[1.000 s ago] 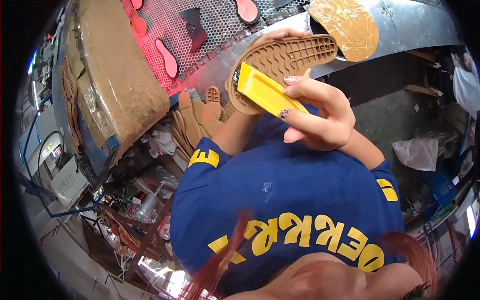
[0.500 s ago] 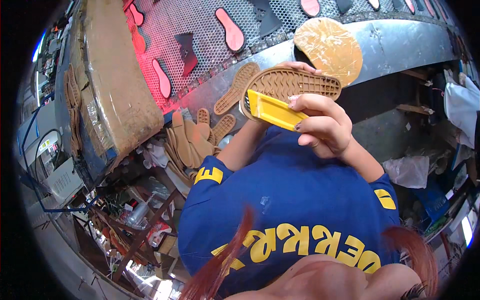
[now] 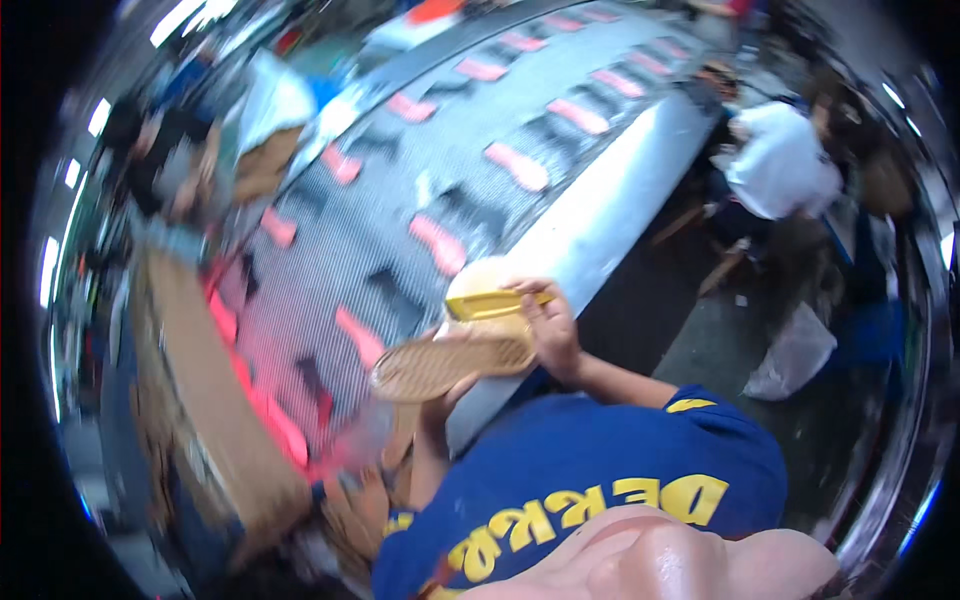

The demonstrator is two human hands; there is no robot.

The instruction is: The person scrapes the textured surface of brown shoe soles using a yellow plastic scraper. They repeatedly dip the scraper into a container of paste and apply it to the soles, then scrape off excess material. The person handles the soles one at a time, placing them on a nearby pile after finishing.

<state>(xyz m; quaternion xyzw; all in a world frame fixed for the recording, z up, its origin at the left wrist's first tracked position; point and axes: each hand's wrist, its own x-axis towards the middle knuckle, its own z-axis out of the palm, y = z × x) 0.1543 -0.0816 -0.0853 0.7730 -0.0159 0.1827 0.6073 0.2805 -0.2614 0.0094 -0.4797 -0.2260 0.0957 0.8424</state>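
A tan shoe sole with a patterned tread lies across my left hand, tread side up, the fingers wrapped round its edges. My right hand grips one end of a flat yellow plastic tool, which points left above the sole, apart from it. Its working end is blurred. Behind the tool a round yellowish board rests at the metal edge of a mesh conveyor. Pink insole-shaped pieces and black pieces lie in rows on the mesh.
Cardboard covers a box-like housing at the left, with a red glow beside it. A person in white sits at the right; another in dark clothing is at the far left. A plastic bag lies at the right.
The view has swung up to show more of the conveyor and both people. The yellow tool has moved off the sole and is now beyond it, still in my right hand.
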